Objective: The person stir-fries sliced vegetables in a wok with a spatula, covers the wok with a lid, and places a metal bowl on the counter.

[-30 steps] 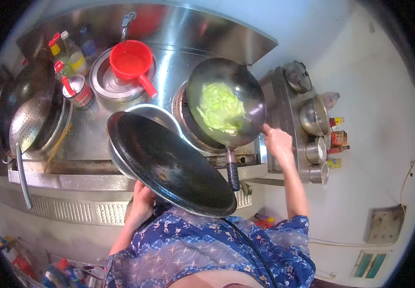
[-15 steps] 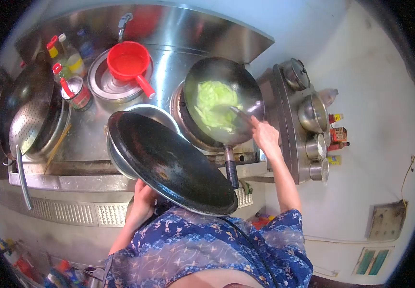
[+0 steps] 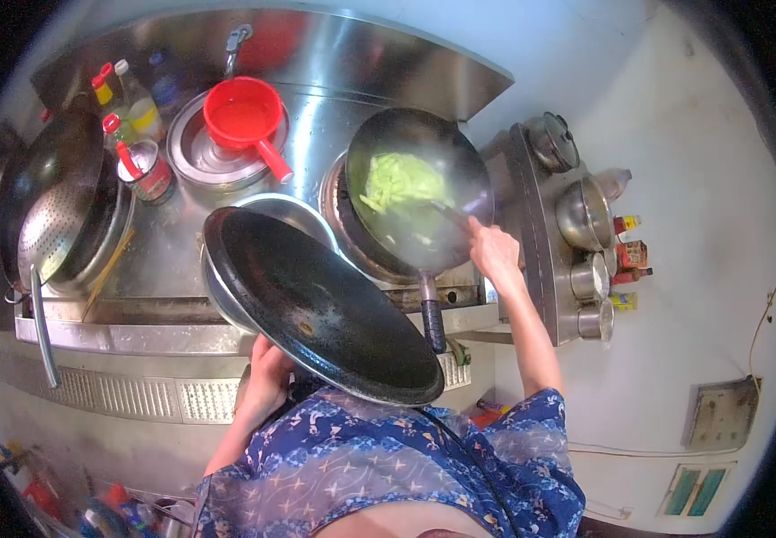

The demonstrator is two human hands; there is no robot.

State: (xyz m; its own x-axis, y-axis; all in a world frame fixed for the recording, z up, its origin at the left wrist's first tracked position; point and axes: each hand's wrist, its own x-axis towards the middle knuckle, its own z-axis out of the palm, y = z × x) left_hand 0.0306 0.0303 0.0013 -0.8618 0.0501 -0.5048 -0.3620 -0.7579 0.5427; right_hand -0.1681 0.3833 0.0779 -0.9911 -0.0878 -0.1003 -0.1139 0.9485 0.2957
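A dark wok (image 3: 470, 179) sits tilted on the burner, its black handle toward me. Pale green sliced vegetables (image 3: 403, 179) lie heaped on its far left side, with light steam over them. My right hand (image 3: 496, 254) is closed round a spatula (image 3: 451, 217) whose blade end reaches into the wok and is hard to make out. My left hand (image 3: 268, 372) grips the lower left edge of a large black pan (image 3: 316, 309), held tilted in front of my body; part of the fingers is hidden behind it.
A metal basin (image 3: 291, 212) is partly behind the black pan. Beyond it a red ladle (image 3: 243, 113) rests over a steel pot. Bottles (image 3: 143, 117), a can and a perforated strainer (image 3: 50, 224) stand left. Pots (image 3: 585, 213) line the right shelf.
My right hand has moved left and slightly up, and the spatula now shows. The vegetables have been gathered toward the wok's far left. The left hand and black pan stay nearly still.
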